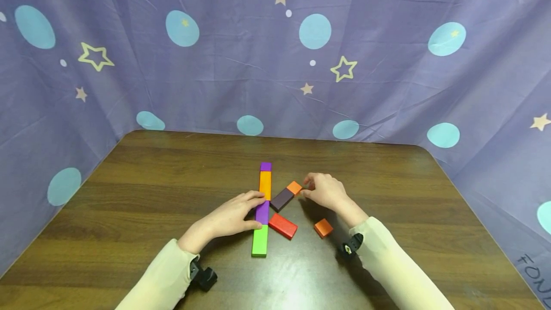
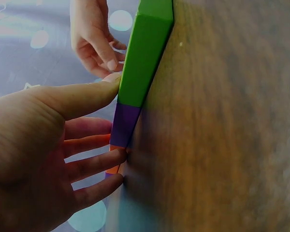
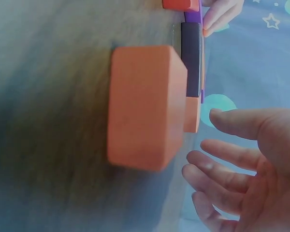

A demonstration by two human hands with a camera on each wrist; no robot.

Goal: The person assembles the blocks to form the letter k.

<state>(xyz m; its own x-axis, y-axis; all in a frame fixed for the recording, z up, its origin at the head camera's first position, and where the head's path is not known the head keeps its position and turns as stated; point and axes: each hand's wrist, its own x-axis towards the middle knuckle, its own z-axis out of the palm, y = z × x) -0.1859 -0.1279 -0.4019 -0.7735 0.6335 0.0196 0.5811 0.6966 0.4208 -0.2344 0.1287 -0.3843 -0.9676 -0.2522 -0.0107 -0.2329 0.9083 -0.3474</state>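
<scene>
A straight row of blocks runs away from the viewer: a green block [image 1: 259, 241], a purple block [image 1: 262, 213], a yellow-orange block [image 1: 265, 183] and a small purple block [image 1: 266, 167]. My left hand [image 1: 230, 216] rests along the row's left side, fingers extended, thumb by the green-purple joint and fingertips on the yellow-orange block. Angled off the row's right side lies a dark block [image 1: 282, 199], with a small orange block [image 1: 294, 187] at its far end. Just right of that end hovers my right hand [image 1: 325, 192], fingers loosely bent and holding nothing.
A red block [image 1: 282, 226] lies slanted beside the row. Nearer my right wrist sits another orange block [image 1: 324, 227], large in the right wrist view. The brown wooden table [image 1: 172, 171] meets a purple curtain [image 1: 258, 61] with stars and blue spots at its back.
</scene>
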